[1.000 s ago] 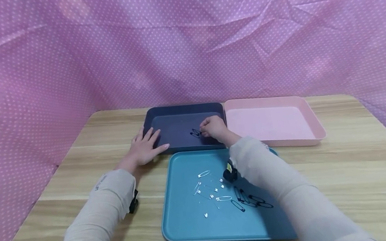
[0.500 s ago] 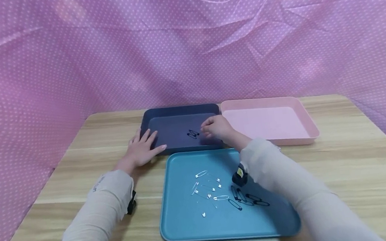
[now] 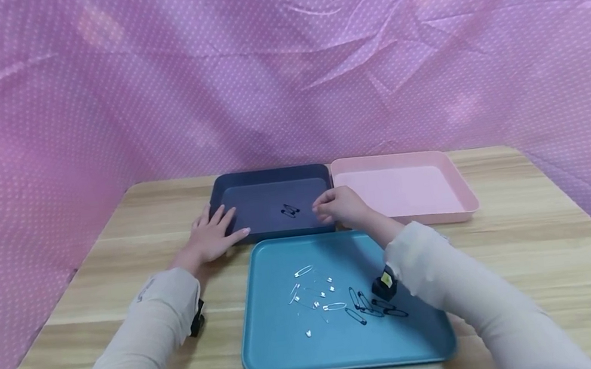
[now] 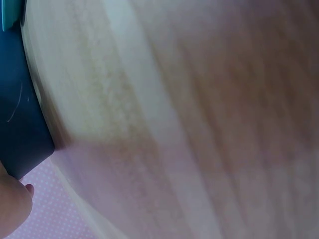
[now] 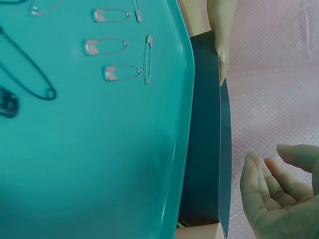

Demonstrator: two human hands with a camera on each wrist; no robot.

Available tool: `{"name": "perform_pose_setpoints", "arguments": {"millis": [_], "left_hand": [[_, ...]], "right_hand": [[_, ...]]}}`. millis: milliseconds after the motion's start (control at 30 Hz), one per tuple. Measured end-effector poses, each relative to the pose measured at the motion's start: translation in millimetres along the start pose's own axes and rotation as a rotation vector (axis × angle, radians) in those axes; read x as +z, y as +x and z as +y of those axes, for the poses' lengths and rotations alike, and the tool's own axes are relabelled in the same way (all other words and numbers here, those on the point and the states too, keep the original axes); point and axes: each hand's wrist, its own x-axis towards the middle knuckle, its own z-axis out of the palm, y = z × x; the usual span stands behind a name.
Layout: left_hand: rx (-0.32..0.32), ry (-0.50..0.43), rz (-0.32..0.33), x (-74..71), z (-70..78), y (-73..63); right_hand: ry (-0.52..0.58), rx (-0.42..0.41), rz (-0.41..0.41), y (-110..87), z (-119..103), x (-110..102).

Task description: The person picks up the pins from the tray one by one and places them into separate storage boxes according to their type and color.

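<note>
Several black safety pins (image 3: 290,211) lie together in the dark blue tray (image 3: 243,205). My right hand (image 3: 342,205) hovers over that tray's right end, just right of these pins. In the right wrist view its thumb and fingers stand apart with nothing between them. My left hand (image 3: 209,237) rests with spread fingers on the dark tray's left front corner, thumb along the front rim. In the teal tray (image 3: 286,354) lie silver safety pins (image 3: 334,306) left of centre and several black safety pins (image 3: 364,304) to their right.
A pink tray (image 3: 404,191) stands at the back right, beside the dark one. The teal tray lies in front of both on the wooden table (image 3: 529,244). A pink dotted cloth (image 3: 263,79) hangs behind and at both sides.
My right hand has drawn back to the right from the black safety pins in the dark tray, letting go of them. My left hand stays on the rim. The head view has shifted slightly.
</note>
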Motion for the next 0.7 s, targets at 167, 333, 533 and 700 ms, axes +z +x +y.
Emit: {"name": "perform_pose_setpoints", "arguments": {"millis": [167, 333, 533, 700], "left_hand": [[0.001, -0.011, -0.004, 0.3, -0.4, -0.2], [-0.007, -0.009, 0.0, 0.8, -2.3, -1.1], [0.006, -0.013, 0.019, 1.6, -1.1, -3.0], [0.013, -0.02, 0.025, 1.2, 0.4, -3.6]], "right_hand": [[0.003, 0.001, -0.025, -14.1, 0, -4], [0.024, -0.056, -0.057, -26.4, 0, -6], [0.054, -0.074, -0.091, -40.6, 5, -11], [0.064, -0.105, -0.113, -50.9, 9, -16]]}}
